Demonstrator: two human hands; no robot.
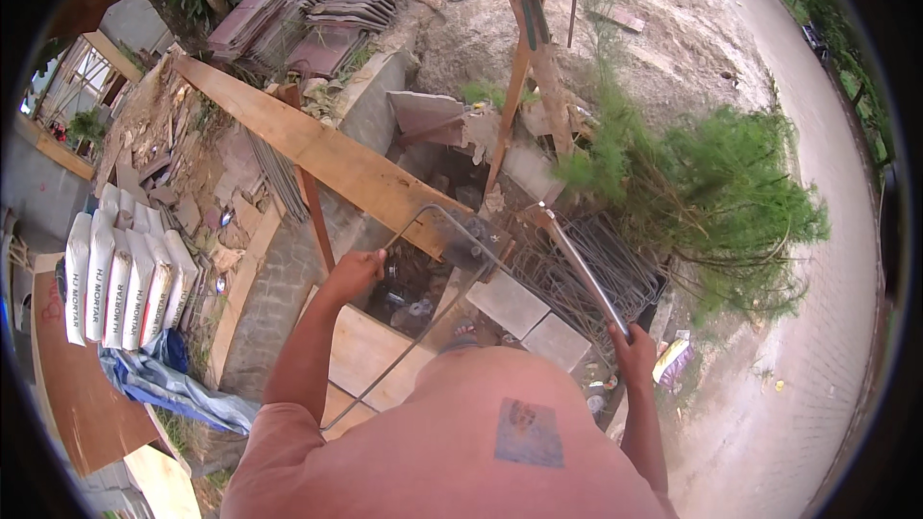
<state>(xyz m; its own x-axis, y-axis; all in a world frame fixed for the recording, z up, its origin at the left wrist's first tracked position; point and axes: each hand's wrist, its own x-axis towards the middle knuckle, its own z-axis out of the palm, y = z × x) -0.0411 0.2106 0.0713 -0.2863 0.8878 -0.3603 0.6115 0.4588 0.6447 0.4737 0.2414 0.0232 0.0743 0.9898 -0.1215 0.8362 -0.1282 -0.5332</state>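
Observation:
A thin steel rod (pixel 413 341), bent into several angled sides, reaches over the end of a long wooden plank (pixel 298 139). My left hand (pixel 354 276) is closed round one end of this rod. On the right, my right hand (pixel 635 354) grips the near end of a long silver metal bar (pixel 588 274), tilted away from me. The bar's far end has a small head, apart from the bent rod. Beneath the rod, a dark patch (pixel 460 238) covers the plank's end; its fittings are too small to make out. A pile of bent steel rods (pixel 611 255) lies below the bar.
Stacked white bags (pixel 130 274) stand at left above a blue tarp (pixel 183 375). Roof tiles (pixel 308 19) are piled at the back. Upright timbers (pixel 519 67) rise ahead, beside a leafy green bush (pixel 692 192). Pale slabs (pixel 510 306) lie near my feet; a paved road (pixel 846 259) runs right.

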